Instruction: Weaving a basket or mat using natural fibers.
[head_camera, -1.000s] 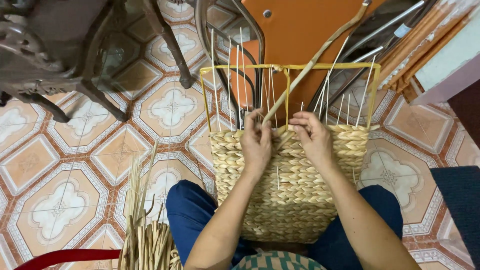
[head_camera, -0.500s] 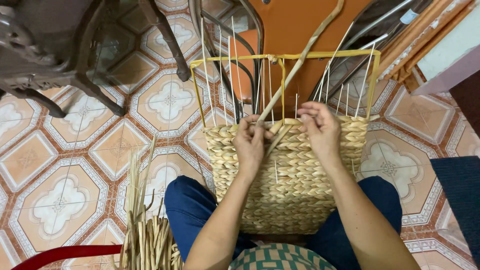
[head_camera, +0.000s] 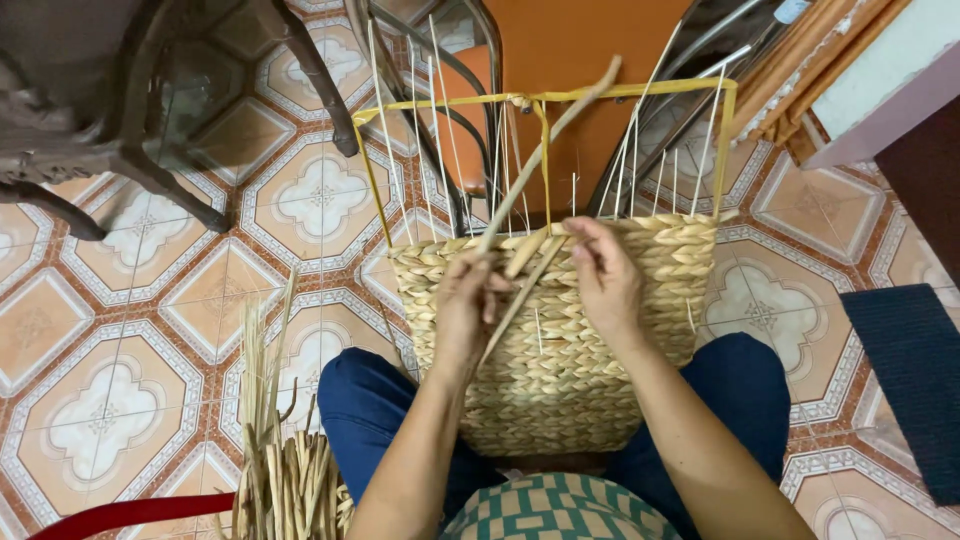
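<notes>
A half-woven straw basket (head_camera: 570, 360) rests between my knees, built on a yellow wire frame (head_camera: 640, 93) with thin upright ribs. My left hand (head_camera: 468, 310) pinches a long dried reed strand (head_camera: 545, 150) that slants up to the right past the frame. My right hand (head_camera: 605, 275) holds the woven top edge near the middle, fingers curled on the strands there. Both hands sit close together at the basket's upper rim.
A bundle of dried reeds (head_camera: 285, 470) lies by my left leg, above a red curved rim (head_camera: 130, 512). A dark wooden chair (head_camera: 120, 130) stands at the upper left, an orange chair (head_camera: 560, 50) behind the basket, a dark mat (head_camera: 915, 380) at right.
My left hand has dropped lower on the basket face and pulled the long strand down. The right hand stays at the top edge. The view has shifted slightly.
</notes>
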